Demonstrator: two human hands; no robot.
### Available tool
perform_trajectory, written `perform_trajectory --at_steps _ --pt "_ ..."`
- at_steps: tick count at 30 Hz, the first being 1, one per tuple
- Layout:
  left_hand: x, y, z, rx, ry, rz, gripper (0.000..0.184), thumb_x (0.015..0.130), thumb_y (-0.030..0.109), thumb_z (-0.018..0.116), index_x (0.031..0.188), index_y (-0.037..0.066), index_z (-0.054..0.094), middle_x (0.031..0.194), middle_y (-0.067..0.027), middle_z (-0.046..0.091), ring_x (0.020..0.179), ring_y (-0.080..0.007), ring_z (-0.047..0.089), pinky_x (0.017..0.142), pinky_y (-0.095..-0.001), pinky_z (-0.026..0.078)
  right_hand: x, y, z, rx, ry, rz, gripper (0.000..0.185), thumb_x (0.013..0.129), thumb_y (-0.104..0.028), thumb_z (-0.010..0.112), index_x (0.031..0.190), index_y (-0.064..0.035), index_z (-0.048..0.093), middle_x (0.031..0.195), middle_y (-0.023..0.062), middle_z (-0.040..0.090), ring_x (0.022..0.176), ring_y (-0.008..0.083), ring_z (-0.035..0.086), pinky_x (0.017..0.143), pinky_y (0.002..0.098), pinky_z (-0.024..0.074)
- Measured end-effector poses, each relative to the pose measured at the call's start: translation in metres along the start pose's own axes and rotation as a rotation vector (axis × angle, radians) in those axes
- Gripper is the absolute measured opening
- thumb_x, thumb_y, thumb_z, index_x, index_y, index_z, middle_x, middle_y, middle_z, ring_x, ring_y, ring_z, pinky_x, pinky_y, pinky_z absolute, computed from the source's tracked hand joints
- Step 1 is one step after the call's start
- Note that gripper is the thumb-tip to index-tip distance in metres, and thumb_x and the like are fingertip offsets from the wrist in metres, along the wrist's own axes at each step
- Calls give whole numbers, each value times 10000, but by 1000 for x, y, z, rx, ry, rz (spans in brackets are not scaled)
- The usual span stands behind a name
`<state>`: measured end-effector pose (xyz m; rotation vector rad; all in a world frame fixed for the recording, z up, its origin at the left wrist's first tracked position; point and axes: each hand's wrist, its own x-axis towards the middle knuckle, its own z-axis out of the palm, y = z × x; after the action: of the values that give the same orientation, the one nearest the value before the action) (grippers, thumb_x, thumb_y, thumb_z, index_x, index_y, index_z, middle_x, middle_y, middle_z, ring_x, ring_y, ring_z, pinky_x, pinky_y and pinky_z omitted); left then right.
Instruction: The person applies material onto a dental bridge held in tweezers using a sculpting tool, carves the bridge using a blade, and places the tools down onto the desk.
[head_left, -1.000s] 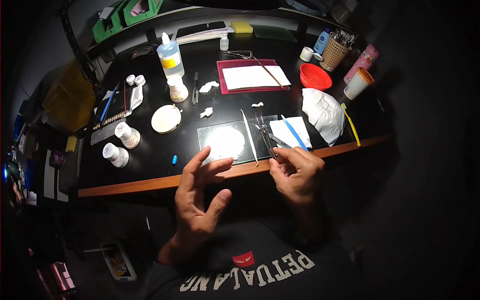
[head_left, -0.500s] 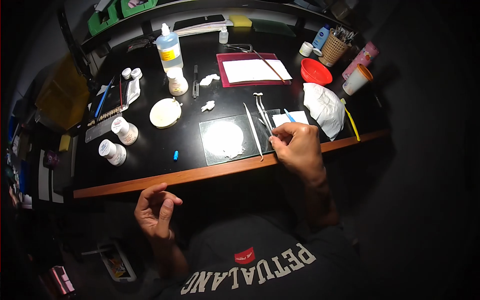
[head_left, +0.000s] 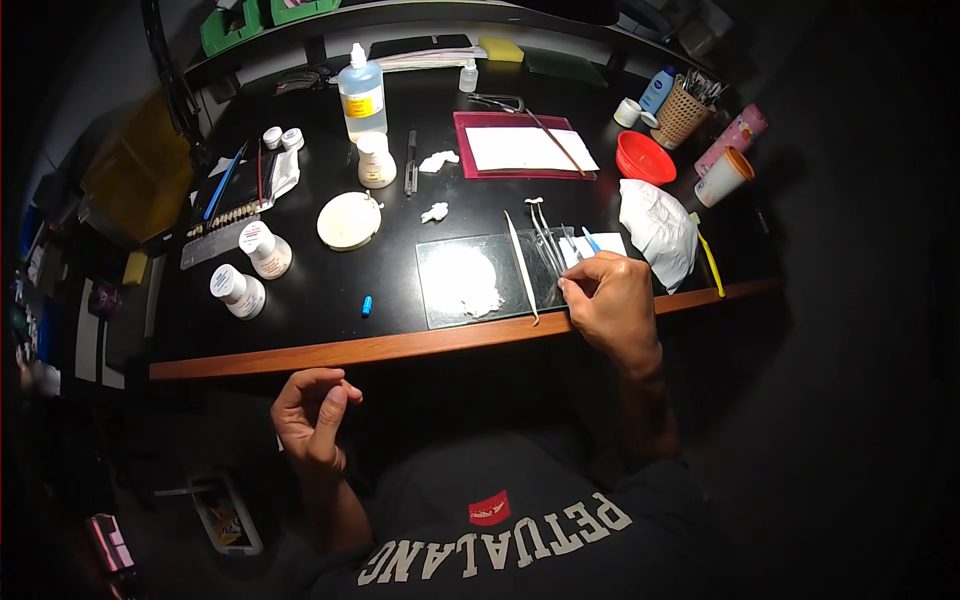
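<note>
Metal tweezers (head_left: 543, 240) are pinched in my right hand (head_left: 615, 305), their tips pointing away from me near a small white piece (head_left: 533, 201). Under them lies the right part of a glass plate (head_left: 430, 290), which carries a bright white patch of material (head_left: 458, 280). A thin white double-ended tool (head_left: 521, 265) rests across the plate beside the tweezers. White paper with a blue tool (head_left: 591, 240) on it is partly hidden behind my right hand. Below the table edge, my left hand (head_left: 312, 415) is held with curled, parted fingers and nothing in it.
White bottles (head_left: 238, 291), a round pale disc (head_left: 349, 220) and a blue cap (head_left: 367, 306) are on the left. A clear bottle (head_left: 362, 100), a red folder (head_left: 466, 150), a red bowl (head_left: 644, 158), crumpled tissue (head_left: 659, 230) and a yellow toothbrush (head_left: 710, 262) stand or lie around.
My left hand has moved down and left, off the plate's front edge to below the table edge. My right hand keeps the tweezers, their tips now by the small white piece; the view has shifted slightly.
</note>
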<state>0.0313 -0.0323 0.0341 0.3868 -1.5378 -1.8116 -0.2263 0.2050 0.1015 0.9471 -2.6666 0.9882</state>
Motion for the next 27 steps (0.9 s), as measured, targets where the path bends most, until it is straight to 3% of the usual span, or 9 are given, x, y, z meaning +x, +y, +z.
perform_trajectory --at_steps 9,14,20,26,27 --pt "-1 13 5 98 -131 -121 142 953 40 703 1081 -15 730 856 -83 743 794 -113 692 760 -246 535 -6 -5 -6 -128 -31 -22 126 820 -104 761 881 5 780 828 205 722 791 379 724 749 458 568" --pt "1 16 2 184 -347 -233 200 964 48 735 1157 -8 739 911 -93 774 833 -112 712 769 -239 535 -8 -3 -9 -76 39 16 137 846 -125 770 919 -10 777 827 197 727 730 367 722 694 448 560" --pt "4 19 7 338 -491 -277 238 955 50 747 1185 -14 735 944 -108 784 905 -153 753 839 -276 556 -8 -6 -19 16 162 2 136 860 -69 792 947 33 771 767 158 711 611 215 677 561 343 508" --pt "6 17 16 498 -610 -292 270 942 77 755 1199 -2 732 978 -141 791 916 -194 769 830 -297 569 -12 2 -13 115 203 -67 114 842 -46 809 921 26 770 753 124 696 598 171 661 547 332 493" --pt "4 10 17 529 -621 -290 273 945 88 752 1201 -6 729 975 -151 789 914 -208 772 825 -301 570 -16 -1 -11 182 123 -114 110 838 -42 812 920 19 770 752 119 694 595 178 658 544 333 493"
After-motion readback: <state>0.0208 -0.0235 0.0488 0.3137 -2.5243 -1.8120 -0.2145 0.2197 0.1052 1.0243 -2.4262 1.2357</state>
